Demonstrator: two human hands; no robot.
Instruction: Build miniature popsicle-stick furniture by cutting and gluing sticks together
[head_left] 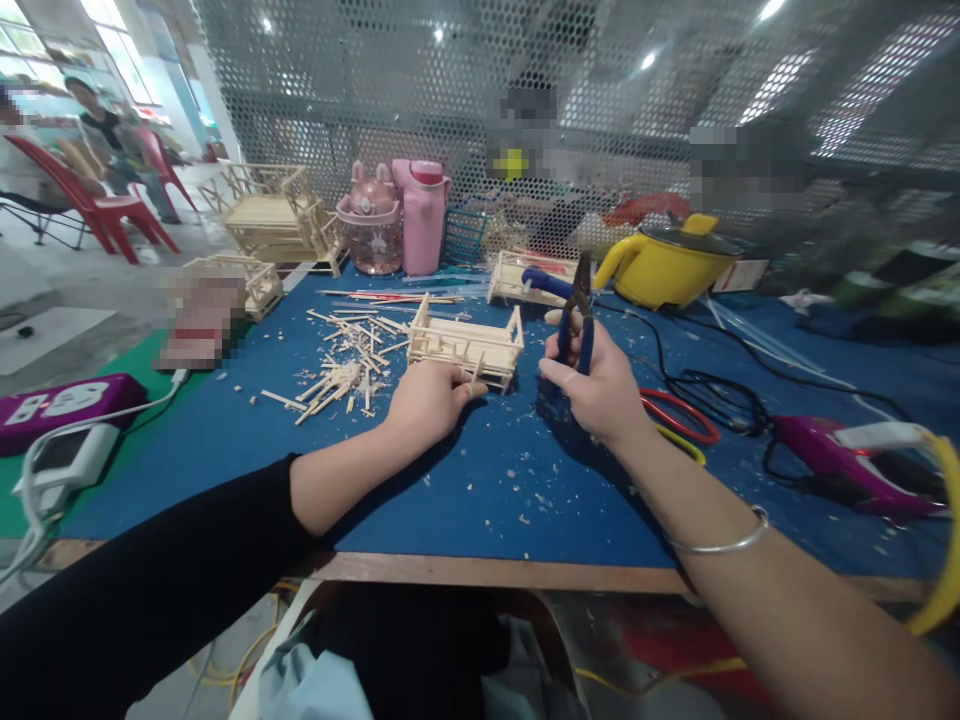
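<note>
Our left grip (427, 402) pinches a stick (478, 369) at the seemingly part-built frame (469, 333); our right grip (600, 385) holds pliers (577, 300); loose sticks (343, 378) remain at left.

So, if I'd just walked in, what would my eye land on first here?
Probably the bright yellow pot at the back right of the blue table, with the pink bottle at the back, left of centre, a close rival. Nearer the middle, the hands draw you in: the right hand holds pliers, and the left hand is at the front of a small wooden frame, beside scattered sticks.
</note>
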